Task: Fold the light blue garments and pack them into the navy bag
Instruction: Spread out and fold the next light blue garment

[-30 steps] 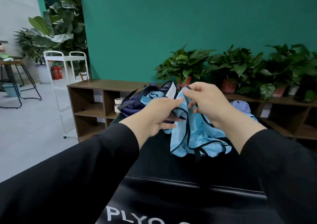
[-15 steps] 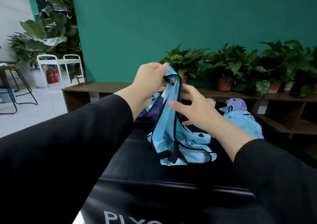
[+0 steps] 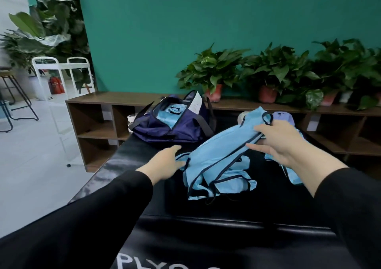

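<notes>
Half a second ago the garment (image 3: 218,161) was held upright, pinched at its top by the left hand (image 3: 165,163); it has since been lowered onto the black worktop (image 3: 115,161), which suggests the step has passed from shaking out to laying flat for folding. The left hand is now seen open, fingers spread, touching the garment's near-left edge without gripping it. Beyond and slightly right of that hand the bag (image 3: 171,124) lies unzipped, with light blue cloth already inside, so part of the packing is judged done. Between the two hands the garment is stretched, its long axis running from the near-left, where the bunched hem and dark-trimmed straps lie, up to the far-right, where a dark loop points away. The right hand (image 3: 276,143) is closed loosely on that far end, thumb over the fabric. Under and beyond it another blue piece (image 3: 294,176) is waiting.
</notes>
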